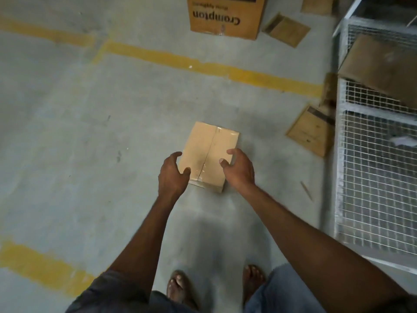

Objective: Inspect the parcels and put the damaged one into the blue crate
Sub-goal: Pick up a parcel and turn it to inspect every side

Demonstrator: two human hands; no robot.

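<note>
1. Task item. I see one tan rectangular cardboard parcel (pixel 199 143) in the middle of the grey concrete floor (pixel 79 136), directly ahead of the person's feet (pixel 178 288). A strip of clear tape (pixel 211 147) runs along its top seam. The top face shows no tear or dent that I can make out.

2. Grip state. The left hand (pixel 172 175) holds the parcel's left edge: the fingers curl against the side and the thumb lies on the top face near the close corner. The right hand (pixel 239 170) holds the right edge in the same way, with the thumb and forefinger curved onto the top face. Neither hand is spread flat. From this angle I cannot tell whether the parcel rests on the floor or is just clear of it.

3. Surroundings.
- A yellow painted line (pixel 203 64) crosses the floor beyond the parcel.
- A large brown cardboard box printed "Crompton" (pixel 225 19) stands at the far edge of the visible floor.
- One flat brown paper mailer (pixel 286 30) lies just beside that box; a second brown mailer (pixel 310 132) lies at the floor's right edge.
- A white wire-mesh cage (pixel 374 188) stands along the right edge, touching that second mailer, with a brown cardboard sheet (pixel 379 66) leaning inside it.
</note>
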